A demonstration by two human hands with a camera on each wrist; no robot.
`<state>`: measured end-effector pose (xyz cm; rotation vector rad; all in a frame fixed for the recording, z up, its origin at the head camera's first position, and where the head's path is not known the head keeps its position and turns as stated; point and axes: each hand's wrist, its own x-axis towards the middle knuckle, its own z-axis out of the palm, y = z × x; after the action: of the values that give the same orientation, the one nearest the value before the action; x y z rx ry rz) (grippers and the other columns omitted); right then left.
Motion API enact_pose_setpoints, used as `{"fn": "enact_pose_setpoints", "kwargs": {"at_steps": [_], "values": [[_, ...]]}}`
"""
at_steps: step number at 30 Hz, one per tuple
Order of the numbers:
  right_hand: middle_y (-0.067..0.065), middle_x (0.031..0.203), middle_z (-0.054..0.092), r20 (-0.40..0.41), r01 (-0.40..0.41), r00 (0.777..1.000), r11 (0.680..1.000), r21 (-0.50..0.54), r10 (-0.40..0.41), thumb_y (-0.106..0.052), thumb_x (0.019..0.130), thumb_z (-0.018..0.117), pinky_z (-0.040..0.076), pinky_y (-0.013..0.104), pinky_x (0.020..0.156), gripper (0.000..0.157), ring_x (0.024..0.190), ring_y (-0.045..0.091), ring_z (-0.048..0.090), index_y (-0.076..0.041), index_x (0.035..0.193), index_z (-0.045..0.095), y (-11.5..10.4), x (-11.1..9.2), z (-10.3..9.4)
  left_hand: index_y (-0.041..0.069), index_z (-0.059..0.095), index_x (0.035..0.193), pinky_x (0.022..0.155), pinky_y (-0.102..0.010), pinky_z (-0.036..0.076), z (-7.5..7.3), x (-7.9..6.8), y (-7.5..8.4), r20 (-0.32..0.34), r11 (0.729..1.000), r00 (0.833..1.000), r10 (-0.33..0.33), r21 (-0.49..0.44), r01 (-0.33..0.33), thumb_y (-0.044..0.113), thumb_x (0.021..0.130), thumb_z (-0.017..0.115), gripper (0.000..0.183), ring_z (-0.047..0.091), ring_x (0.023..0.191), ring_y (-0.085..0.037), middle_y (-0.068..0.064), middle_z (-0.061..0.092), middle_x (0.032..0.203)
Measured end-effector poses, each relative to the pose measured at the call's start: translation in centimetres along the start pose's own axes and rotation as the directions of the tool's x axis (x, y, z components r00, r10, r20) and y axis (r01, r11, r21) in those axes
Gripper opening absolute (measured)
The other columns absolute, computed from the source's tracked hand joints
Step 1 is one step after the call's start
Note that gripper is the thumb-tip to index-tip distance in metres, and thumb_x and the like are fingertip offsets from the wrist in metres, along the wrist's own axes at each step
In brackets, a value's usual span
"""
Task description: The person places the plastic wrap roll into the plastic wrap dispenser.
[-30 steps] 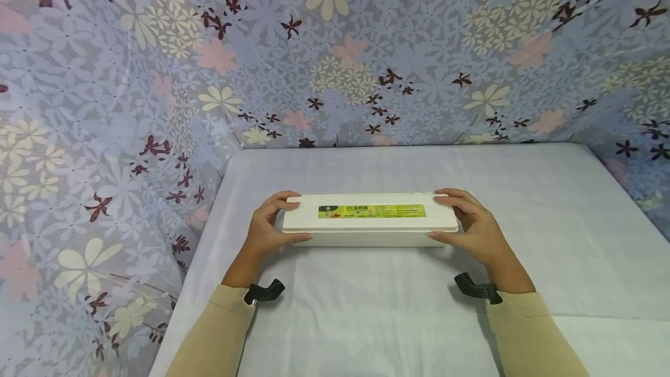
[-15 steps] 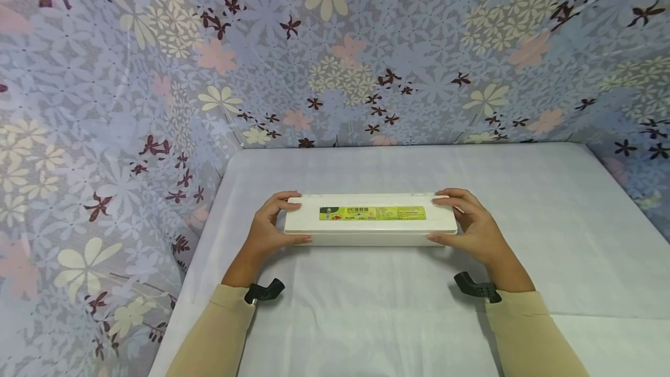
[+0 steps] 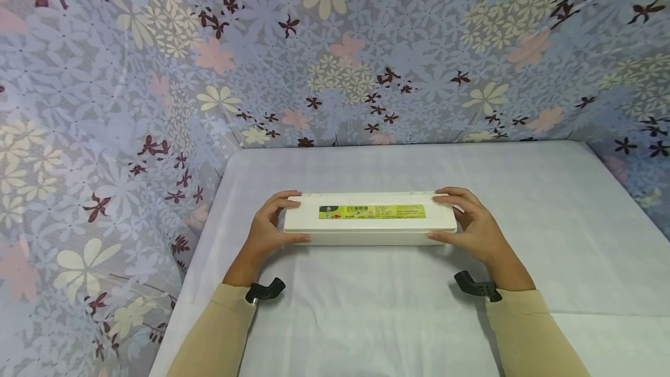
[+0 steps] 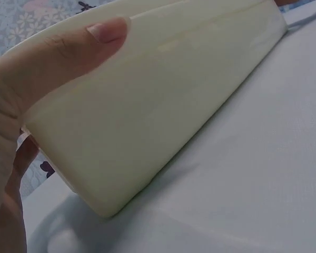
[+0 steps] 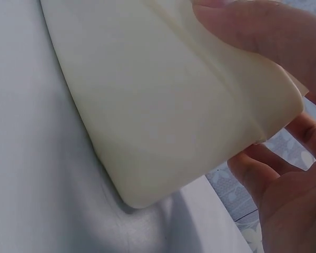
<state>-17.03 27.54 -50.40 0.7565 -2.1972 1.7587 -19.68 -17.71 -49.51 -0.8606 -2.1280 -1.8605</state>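
A long white cling film box (image 3: 371, 225) with a yellow-green printed label (image 3: 373, 212) on its lid lies lengthwise before me. My left hand (image 3: 268, 229) grips its left end, thumb on the front face and fingers over the back edge. At the opposite end my right hand (image 3: 473, 227) holds it the same way. In the left wrist view, the thumb (image 4: 89, 50) presses high on the front wall near the lid seam. The right wrist view has the thumb (image 5: 253, 23) near the lid, with other fingers behind the box's end.
The box is on a table with a pale, lightly creased cloth (image 3: 366, 307). Flower-patterned fabric (image 3: 345, 51) rises behind the table and along its left side. A black wrist mount (image 3: 266, 290) sits on the left wrist, another black mount (image 3: 477, 287) on the right.
A second ago a double line ran along the lid's front edge; now the lid sits flatter on the box, and small tabs show at its back edge. Both hands keep their places.
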Motion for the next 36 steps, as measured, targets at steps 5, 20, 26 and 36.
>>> {"fn": "enact_pose_setpoints", "kwargs": {"at_steps": [5,20,26,36], "values": [[0.026,0.148,0.042,0.01,0.001,1.0,1.0,0.014,-0.001,0.033,0.063,0.085,0.047,0.025,0.107,0.08,0.136,0.027,0.047,0.014,0.136,0.06,0.04,-0.01,-0.04,-0.012,0.064,0.12,0.121,-0.039,0.035,-0.01,0.02,-0.11,0.001,1.0,1.0,-0.014,-0.003,0.014,-0.024,0.056,0.095,0.072,0.046,0.139,-0.041,-0.032,0.052,0.143],[0.033,0.149,0.037,0.029,-0.01,1.0,0.999,0.034,0.009,0.032,0.062,0.086,0.045,0.025,0.109,0.087,0.137,0.027,0.045,0.013,0.141,0.056,0.45,-0.17,-0.38,-0.012,0.063,0.126,0.121,-0.035,0.032,0.17,-0.14,0.19,0.046,0.997,0.998,0.04,0.065,-0.043,-0.019,0.056,0.097,0.078,0.043,0.142,-0.042,-0.032,0.049,0.147],[0.027,0.149,0.04,0.026,-0.021,0.999,1.0,0.019,0.02,0.03,0.062,0.087,0.044,0.026,0.11,0.089,0.136,0.027,0.046,0.011,0.143,0.056,0.31,-0.09,-0.42,-0.013,0.061,0.13,0.122,-0.038,0.031,0.11,-0.25,0.04,0.062,0.994,0.996,0.069,0.08,-0.074,-0.019,0.055,0.098,0.084,0.042,0.143,-0.043,-0.032,0.048,0.149],[0.03,0.15,0.039,0.036,0.003,0.999,0.999,0.041,-0.004,0.032,0.06,0.087,0.044,0.025,0.11,0.093,0.138,0.026,0.045,0.014,0.144,0.053,0.25,-0.08,-0.41,-0.012,0.058,0.135,0.124,-0.042,0.029,0.07,-0.26,-0.16,0.078,0.991,0.992,0.095,0.087,-0.101,-0.018,0.056,0.098,0.089,0.038,0.146,-0.041,-0.031,0.044,0.153]]}}
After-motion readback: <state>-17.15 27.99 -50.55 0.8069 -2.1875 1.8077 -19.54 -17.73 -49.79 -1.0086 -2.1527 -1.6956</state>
